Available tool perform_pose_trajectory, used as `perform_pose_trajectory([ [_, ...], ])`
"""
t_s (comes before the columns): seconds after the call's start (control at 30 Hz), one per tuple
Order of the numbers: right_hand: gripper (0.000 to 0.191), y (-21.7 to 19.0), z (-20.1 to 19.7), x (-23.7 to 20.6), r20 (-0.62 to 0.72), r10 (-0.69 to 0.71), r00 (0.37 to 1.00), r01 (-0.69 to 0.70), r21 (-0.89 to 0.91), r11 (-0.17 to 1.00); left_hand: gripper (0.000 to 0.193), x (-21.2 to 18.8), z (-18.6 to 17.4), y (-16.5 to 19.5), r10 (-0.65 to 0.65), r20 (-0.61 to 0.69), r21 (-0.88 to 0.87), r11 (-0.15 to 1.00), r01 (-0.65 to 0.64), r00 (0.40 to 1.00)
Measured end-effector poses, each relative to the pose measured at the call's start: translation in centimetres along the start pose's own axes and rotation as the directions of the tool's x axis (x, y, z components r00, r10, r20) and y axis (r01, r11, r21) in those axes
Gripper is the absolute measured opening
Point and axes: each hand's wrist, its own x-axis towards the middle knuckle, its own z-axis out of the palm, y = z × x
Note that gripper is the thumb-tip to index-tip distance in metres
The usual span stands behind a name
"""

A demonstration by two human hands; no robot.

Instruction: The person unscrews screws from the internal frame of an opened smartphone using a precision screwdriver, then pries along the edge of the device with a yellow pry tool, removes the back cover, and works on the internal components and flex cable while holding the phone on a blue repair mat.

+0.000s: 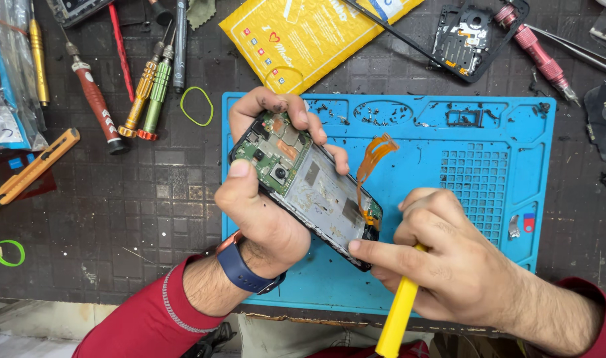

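My left hand (263, 199) grips an opened smartphone (309, 185) with its back cover off, holding it tilted above a blue repair mat (462, 172). The green circuit board and metal shields show at the phone's upper end. An orange flex cable (374, 156) curls up from the phone's right side. My right hand (442, 258) is closed around a yellow-handled tool (397, 318), and its index finger presses against the phone's lower end. The tool's tip is hidden behind my fingers. A dark blue watch sits on my left wrist.
Several screwdrivers (144, 86) lie at the upper left beside an orange utility knife (34, 166) and green rubber bands (197, 106). A yellow padded envelope (303, 33) is at the top. A black phone frame part (465, 40), a pink screwdriver (538, 56) and tweezers rest at the upper right.
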Motion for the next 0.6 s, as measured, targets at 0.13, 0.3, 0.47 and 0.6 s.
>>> perform_pose_trajectory([
  [0.13,0.054,0.1,-0.4,0.4,0.014,-0.023,1.0,0.022,0.04,0.999,0.054,0.0,-0.1,-0.1,-0.027,0.007,-0.026,0.999,0.027,1.0],
  [0.3,0.047,0.4,-0.7,0.6,0.03,-0.035,0.999,0.032,0.103,0.994,0.052,0.0,-0.1,-0.2,-0.052,0.01,-0.046,0.998,0.053,0.999],
  [0.47,0.041,0.6,-0.4,0.4,0.042,-0.074,0.996,0.071,0.059,0.996,0.049,0.4,-0.6,-0.5,-0.097,0.006,-0.109,0.989,0.098,0.995],
  [0.6,0.041,1.0,-0.5,0.3,0.065,-0.066,0.996,0.061,0.075,0.995,0.048,-0.2,-1.4,-0.3,-0.108,0.021,-0.126,0.986,0.109,0.994],
])
